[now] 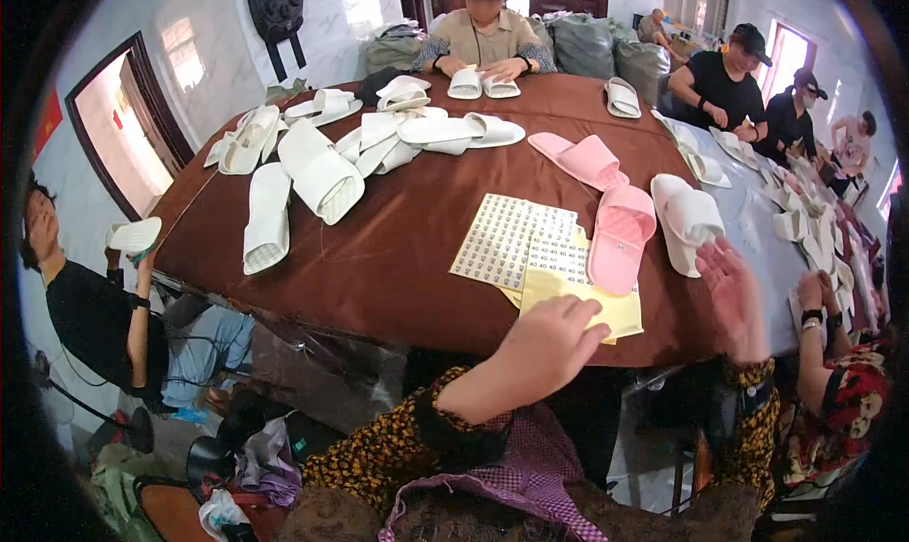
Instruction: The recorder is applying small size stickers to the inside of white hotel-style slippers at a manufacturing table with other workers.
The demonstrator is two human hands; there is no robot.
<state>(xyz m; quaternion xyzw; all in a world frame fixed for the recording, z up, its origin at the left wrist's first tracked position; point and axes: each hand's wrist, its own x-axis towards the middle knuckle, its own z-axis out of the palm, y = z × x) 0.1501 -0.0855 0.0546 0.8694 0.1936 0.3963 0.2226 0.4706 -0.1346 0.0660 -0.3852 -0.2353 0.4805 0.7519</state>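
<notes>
My left hand (554,345) is over the near end of the sticker sheets (511,234), beside their yellow backing paper (620,313). Its fingers are loosely bent, the thumb apart, and nothing shows between them. Further right, my right hand (734,291) is raised and slightly blurred, fingers stretched out, just by a pair of white slippers (684,218). One pink slipper (622,244) lies partly on the sheets, between my hands. A second pink slipper (579,159) lies beyond it, touching its far end.
The table has a brown cloth (407,258). White slippers (322,171) are heaped at its left and far left. Across from me a person handles two white slippers (483,85). Another person at left holds a white slipper (134,234). Several people work at a slipper-covered table (757,230) on the right.
</notes>
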